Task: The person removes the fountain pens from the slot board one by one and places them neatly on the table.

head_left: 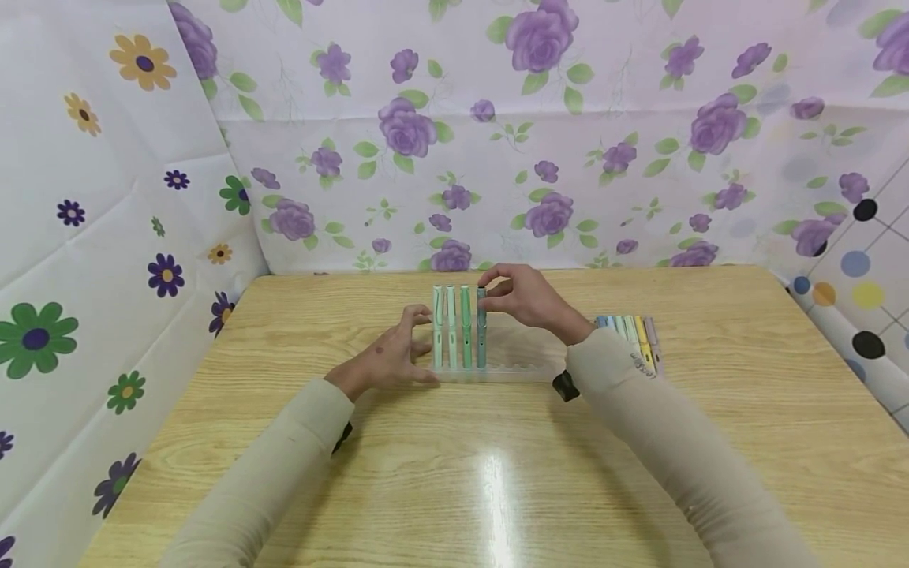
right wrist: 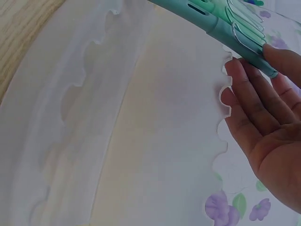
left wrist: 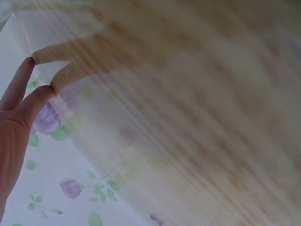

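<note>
Purple-flowered sheeting (head_left: 611, 134) covers the wall behind a glossy wood-grain tabletop (head_left: 426, 473). In a clear rack (head_left: 511, 376), beside three green pens (head_left: 451, 347), the right hand (head_left: 527, 297) pinches a teal pen (head_left: 481, 339); the left hand (head_left: 383, 355), fingers spread, touches the rack's end.

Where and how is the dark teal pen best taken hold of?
Probably pinched by the cap end of the dark teal pen, coming from the right: that end juts past the notched edge of the clear rack, and the notches on that side hold no pen, while the green pen sits close on the left.
</note>
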The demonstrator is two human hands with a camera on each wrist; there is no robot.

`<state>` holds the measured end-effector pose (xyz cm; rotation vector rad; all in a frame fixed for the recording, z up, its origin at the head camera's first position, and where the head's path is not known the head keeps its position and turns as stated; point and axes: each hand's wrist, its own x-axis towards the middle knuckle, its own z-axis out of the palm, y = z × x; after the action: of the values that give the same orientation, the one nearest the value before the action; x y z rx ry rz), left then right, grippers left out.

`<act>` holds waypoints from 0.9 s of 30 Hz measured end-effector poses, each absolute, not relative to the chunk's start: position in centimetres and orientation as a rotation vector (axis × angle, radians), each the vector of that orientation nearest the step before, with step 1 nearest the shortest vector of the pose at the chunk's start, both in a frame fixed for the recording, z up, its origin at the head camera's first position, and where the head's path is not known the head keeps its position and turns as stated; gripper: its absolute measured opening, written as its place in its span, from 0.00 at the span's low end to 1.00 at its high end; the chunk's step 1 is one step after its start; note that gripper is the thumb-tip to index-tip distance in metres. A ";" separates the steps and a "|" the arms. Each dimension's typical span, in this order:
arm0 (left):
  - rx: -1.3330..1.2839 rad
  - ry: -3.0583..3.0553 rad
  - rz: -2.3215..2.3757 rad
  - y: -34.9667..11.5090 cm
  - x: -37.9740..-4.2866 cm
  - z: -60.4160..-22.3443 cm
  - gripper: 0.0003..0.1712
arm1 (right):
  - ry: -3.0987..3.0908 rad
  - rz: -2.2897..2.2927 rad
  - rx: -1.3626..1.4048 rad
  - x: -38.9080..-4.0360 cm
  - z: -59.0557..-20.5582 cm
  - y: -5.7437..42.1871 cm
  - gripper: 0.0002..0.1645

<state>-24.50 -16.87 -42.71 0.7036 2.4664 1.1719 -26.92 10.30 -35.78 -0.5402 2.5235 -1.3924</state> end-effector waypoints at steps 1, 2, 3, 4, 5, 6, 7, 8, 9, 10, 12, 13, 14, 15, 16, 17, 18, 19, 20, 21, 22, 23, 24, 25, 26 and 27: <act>0.710 2.467 1.171 -16.9 -24.5 -42.7 0.57 | 2.529 -1.394 -0.541 -26.9 -35.8 10.3 0.17; 0.711 2.468 1.171 -16.8 -24.5 -42.7 0.57 | 2.538 -1.391 -0.547 -26.9 -35.9 10.4 0.16; 0.705 2.469 1.169 -16.8 -24.5 -42.7 0.57 | 2.546 -1.389 -0.552 -26.9 -35.9 10.5 0.16; 0.699 2.472 1.167 -16.8 -24.5 -42.7 0.57 | 2.552 -1.390 -0.556 -26.9 -35.8 10.6 0.16; 0.699 2.472 1.166 -16.8 -24.5 -42.7 0.57 | 2.560 -1.389 -0.561 -26.9 -35.8 10.7 0.16; 0.694 2.472 1.166 -16.8 -24.5 -42.7 0.57 | 2.567 -1.391 -0.563 -26.9 -35.7 10.9 0.16; 0.694 2.469 1.169 -16.8 -24.5 -42.7 0.57 | 2.570 -1.398 -0.566 -26.9 -35.6 11.1 0.17; 0.690 2.468 1.170 -16.8 -24.5 -42.7 0.57 | 2.575 -1.404 -0.567 -26.9 -35.5 11.2 0.17; 0.691 2.466 1.172 -16.8 -24.5 -42.7 0.57 | 2.579 -1.410 -0.568 -26.9 -35.4 11.4 0.17; 0.693 2.465 1.175 -16.8 -24.5 -42.7 0.57 | 2.583 -1.415 -0.572 -27.0 -35.3 11.7 0.18; 0.692 2.464 1.179 -16.8 -24.5 -42.7 0.57 | 2.589 -1.423 -0.570 -27.0 -35.1 12.1 0.18; 0.692 2.465 1.179 -16.8 -24.5 -42.7 0.57 | 2.590 -1.424 -0.570 -27.0 -35.0 12.3 0.18; 0.692 2.466 1.177 -16.9 -24.5 -42.8 0.57 | 2.589 -1.426 -0.563 -27.0 -34.9 12.5 0.18; 0.692 2.466 1.176 -16.9 -24.5 -42.8 0.57 | 2.587 -1.427 -0.556 -27.0 -34.8 12.7 0.19; 0.692 2.465 1.175 -16.9 -24.6 -42.8 0.58 | 2.585 -1.425 -0.548 -27.0 -34.7 12.9 0.19; 0.691 2.462 1.177 -16.9 -24.6 -42.8 0.58 | 2.582 -1.424 -0.535 -26.9 -34.7 13.1 0.18; 0.693 2.463 1.175 -16.9 -24.6 -42.8 0.58 | 2.576 -1.424 -0.523 -26.9 -34.6 13.3 0.18; 0.695 2.463 1.174 -16.9 -24.6 -42.8 0.58 | 2.573 -1.419 -0.512 -26.9 -34.6 13.6 0.18; 0.697 2.463 1.172 -16.9 -24.6 -42.9 0.58 | 2.572 -1.417 -0.500 -26.9 -34.5 13.8 0.18; 0.698 2.462 1.173 -16.8 -24.6 -42.9 0.58 | 2.575 -1.408 -0.492 -26.9 -34.5 14.1 0.18; 0.700 2.464 1.173 -16.8 -24.6 -42.8 0.59 | 2.578 -1.400 -0.483 -26.8 -34.5 14.4 0.17; 0.703 2.465 1.170 -16.9 -24.6 -42.9 0.59 | 2.582 -1.390 -0.477 -26.8 -34.5 14.6 0.17; 0.705 2.468 1.164 -16.9 -24.6 -42.8 0.58 | 2.585 -1.384 -0.470 -26.7 -34.5 14.9 0.17; 0.706 2.468 1.163 -16.9 -24.6 -42.8 0.58 | 2.588 -1.376 -0.467 -26.7 -34.5 15.2 0.18; 0.707 2.468 1.162 -16.9 -24.6 -42.8 0.58 | 2.591 -1.369 -0.468 -26.6 -34.5 15.5 0.18; 0.708 2.467 1.162 -16.9 -24.6 -42.8 0.58 | 2.592 -1.362 -0.467 -26.6 -34.5 15.8 0.19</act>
<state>-24.59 -16.90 -42.85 0.7081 2.4675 1.1620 -26.61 15.80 -34.49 -0.4666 2.5922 -1.3617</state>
